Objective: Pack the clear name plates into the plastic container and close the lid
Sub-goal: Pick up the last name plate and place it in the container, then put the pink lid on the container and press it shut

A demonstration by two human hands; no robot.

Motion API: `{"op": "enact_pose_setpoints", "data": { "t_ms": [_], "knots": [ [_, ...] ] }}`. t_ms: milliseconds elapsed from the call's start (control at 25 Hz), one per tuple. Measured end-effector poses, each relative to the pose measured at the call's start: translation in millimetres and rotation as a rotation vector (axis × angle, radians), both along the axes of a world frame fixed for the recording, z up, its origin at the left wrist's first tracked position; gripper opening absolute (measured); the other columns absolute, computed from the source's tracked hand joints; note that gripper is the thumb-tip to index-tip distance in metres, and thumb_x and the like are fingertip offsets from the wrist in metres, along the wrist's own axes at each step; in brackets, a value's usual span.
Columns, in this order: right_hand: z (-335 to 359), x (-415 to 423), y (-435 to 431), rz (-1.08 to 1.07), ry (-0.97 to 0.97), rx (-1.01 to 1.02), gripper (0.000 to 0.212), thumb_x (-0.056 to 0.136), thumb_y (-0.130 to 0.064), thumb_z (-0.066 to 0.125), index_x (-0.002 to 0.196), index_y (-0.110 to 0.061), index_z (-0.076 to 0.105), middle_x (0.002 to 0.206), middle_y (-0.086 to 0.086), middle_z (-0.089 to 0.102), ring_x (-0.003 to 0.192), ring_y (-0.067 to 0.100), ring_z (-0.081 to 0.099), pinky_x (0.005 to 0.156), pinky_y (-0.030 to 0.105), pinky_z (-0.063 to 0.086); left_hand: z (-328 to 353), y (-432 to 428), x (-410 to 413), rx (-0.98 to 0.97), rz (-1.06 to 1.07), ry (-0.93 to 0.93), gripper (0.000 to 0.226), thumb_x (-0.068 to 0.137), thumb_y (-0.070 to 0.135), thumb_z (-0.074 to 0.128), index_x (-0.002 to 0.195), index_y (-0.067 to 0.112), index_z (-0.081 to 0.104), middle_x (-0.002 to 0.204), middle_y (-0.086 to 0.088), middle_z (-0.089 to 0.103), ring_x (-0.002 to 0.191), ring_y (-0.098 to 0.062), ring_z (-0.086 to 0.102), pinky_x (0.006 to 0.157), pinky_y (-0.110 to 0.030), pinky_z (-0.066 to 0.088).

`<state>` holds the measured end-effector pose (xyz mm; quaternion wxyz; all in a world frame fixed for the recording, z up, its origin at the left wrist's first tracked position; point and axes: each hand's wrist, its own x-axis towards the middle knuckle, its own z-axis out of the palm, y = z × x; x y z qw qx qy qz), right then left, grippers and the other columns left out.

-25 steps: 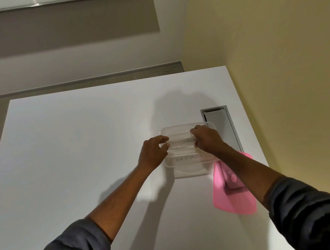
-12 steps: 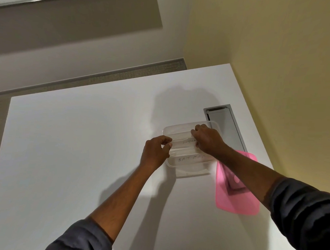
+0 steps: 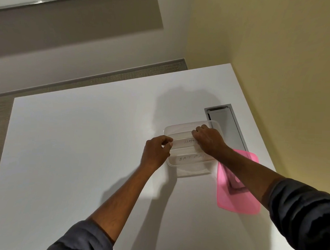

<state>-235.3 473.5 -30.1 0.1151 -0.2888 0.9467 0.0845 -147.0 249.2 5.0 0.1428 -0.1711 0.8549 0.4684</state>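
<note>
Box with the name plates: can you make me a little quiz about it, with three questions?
1. True or false: the pink lid lies on the table, beside the box.
2. Which word is written on the near plate? A. Batman B. Robot C. Tiger
3. How many hands hold the far plate?

Key
1. True: the box is still open.
2. A.
3. Two: the left hand pinches its left end and the right hand grips its right end.
</note>
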Motion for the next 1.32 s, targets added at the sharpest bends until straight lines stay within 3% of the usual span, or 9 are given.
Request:
{"op": "enact_pose_setpoints", "data": {
  "t_ms": [160,360,440,560,720,880,1000,1120,1320],
  "knots": [
    [0.2,3.3,1.7,-0.071,0.001,-0.051,0.019,0.093,-0.004,0.063,0.111,-0.009,0.067,0.109,0.010,0.072,0.101,0.027,0.067,0.069,0.037,0.053,0.6,3.4,3.3,0.028,0.012,-0.003,0.019,0.102,0.019,0.066,0.114,0.020,0.081,0.103,0.001,0.080,0.069,-0.021,0.081,0.082,-0.045,0.067],
    [20.1,15.1,15.7,-0.360,0.023,-0.450,0.030,0.092,-0.017,0.077,0.121,-0.011,0.072,0.118,0.008,0.075,0.113,0.029,0.067,0.084,0.044,0.061,10.7,22.4,7.6,0.163,0.145,0.022,0.018,0.099,0.017,0.065,0.106,0.019,0.081,0.093,0.000,0.081,0.064,-0.015,0.079,0.074,-0.038,0.069],
    [29.9,27.3,31.1,-0.439,0.105,-0.626,0.027,0.092,-0.017,0.078,0.118,-0.009,0.075,0.115,0.010,0.078,0.107,0.029,0.071,0.087,0.044,0.061,15.2,41.2,17.2,0.220,0.125,0.028,0.018,0.100,0.015,0.064,0.106,0.017,0.082,0.093,-0.002,0.081,0.065,-0.019,0.080,0.069,-0.034,0.068],
    [38.6,52.4,68.2,-0.522,0.166,-0.778,0.014,0.096,-0.021,0.074,0.106,-0.011,0.077,0.101,0.006,0.080,0.088,0.021,0.073,0.079,0.033,0.059,12.0,77.6,39.0,0.294,0.042,-0.012,0.020,0.102,0.013,0.063,0.108,0.015,0.082,0.092,-0.004,0.081,0.070,-0.024,0.080,0.069,-0.034,0.068],
    [29.8,87.3,125.4,-0.880,0.133,-0.803,0.012,0.097,-0.027,0.073,0.104,-0.019,0.079,0.098,-0.002,0.079,0.086,0.017,0.072,0.083,0.033,0.058,-6.8,119.9,61.0,0.460,-0.001,-0.257,0.022,0.103,0.008,0.060,0.110,0.010,0.081,0.099,-0.013,0.082,0.071,-0.020,0.078,0.073,-0.032,0.067],
    [2.8,127.5,170.6,-1.095,0.041,-0.802,0.015,0.091,-0.029,0.080,0.092,-0.016,0.074,0.088,0.002,0.073,0.083,0.026,0.069,0.075,0.035,0.054,-31.7,141.7,72.2,0.436,0.020,-0.381,0.021,0.101,0.006,0.062,0.114,0.009,0.078,0.106,-0.016,0.080,0.082,-0.018,0.072,0.080,-0.033,0.064],
    [-16.3,153.4,192.4,-1.305,-0.041,-0.797,0.030,0.088,-0.034,0.083,0.106,-0.012,0.075,0.099,0.004,0.075,0.092,0.026,0.069,0.079,0.032,0.049,-42.0,155.5,75.4,0.390,0.000,-0.406,0.017,0.099,0.007,0.067,0.111,0.015,0.076,0.108,-0.008,0.077,0.089,-0.018,0.070,0.077,-0.031,0.060],
    [-28.1,169.7,202.2,-1.419,-0.129,-0.771,0.042,0.090,-0.029,0.080,0.127,-0.010,0.072,0.118,0.007,0.074,0.108,0.028,0.067,0.093,0.034,0.050,-46.8,168.7,77.3,0.364,-0.049,-0.437,0.014,0.096,0.009,0.068,0.086,0.018,0.068,0.088,-0.007,0.064,0.084,-0.021,0.058,0.076,-0.035,0.048],
    [-32.5,177.2,200.1,-1.486,-0.179,-0.845,0.026,0.087,-0.019,0.081,0.111,-0.011,0.074,0.098,0.004,0.073,0.105,0.032,0.068,0.095,0.038,0.051,-47.6,179.7,82.0,0.344,-0.099,-0.479,0.013,0.096,0.007,0.064,0.085,0.014,0.065,0.084,-0.009,0.055,0.083,-0.020,0.050,0.077,-0.035,0.039]
  ]
}}
